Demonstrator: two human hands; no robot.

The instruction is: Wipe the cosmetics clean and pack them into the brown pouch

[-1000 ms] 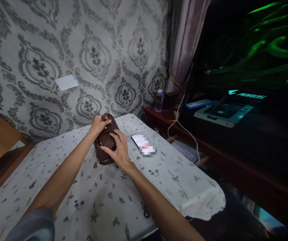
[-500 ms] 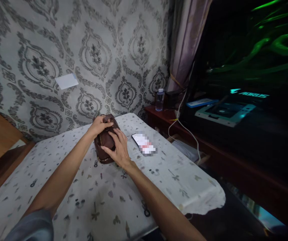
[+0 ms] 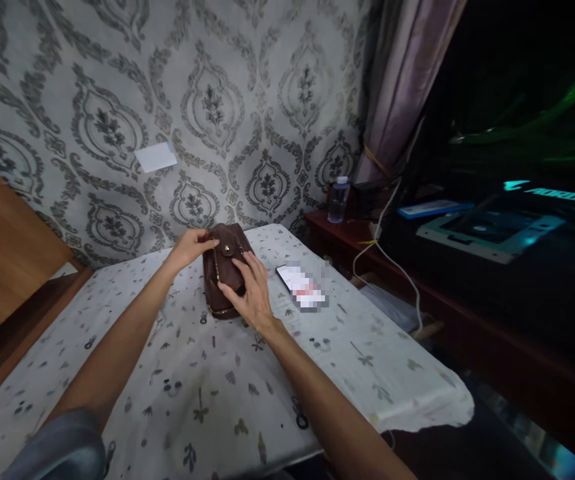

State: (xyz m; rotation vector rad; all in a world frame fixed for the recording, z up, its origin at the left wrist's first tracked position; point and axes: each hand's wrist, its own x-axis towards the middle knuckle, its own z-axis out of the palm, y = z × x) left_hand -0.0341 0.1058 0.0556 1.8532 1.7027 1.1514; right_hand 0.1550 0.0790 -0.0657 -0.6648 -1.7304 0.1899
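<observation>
A brown leather bag (image 3: 228, 263) lies on the patterned tablecloth, with a flap and a round metal snap near its far end and zips along its edges. At the bag's far left edge is my left hand (image 3: 190, 248), its thumb and fingers brought together on the rim beside the flap; its fingertips are partly hidden. My right hand (image 3: 255, 293) spans the near right part of the bag, thumb on one side of the front pocket and fingers on the other, gripping it. A phone (image 3: 300, 288) with a lit, blurred screen rests to the right of the bag.
A clear bottle (image 3: 337, 201) stands on a dark red desk behind the table's right corner. White cables (image 3: 412, 283) hang beside the table. A large dark glossy computer case or screen fills the right. A wooden panel (image 3: 12, 260) borders the left.
My left hand has drawn back from the top of the flap to the bag's left edge, uncovering the snap. My right hand stays on the bag. The view has shifted slightly left.
</observation>
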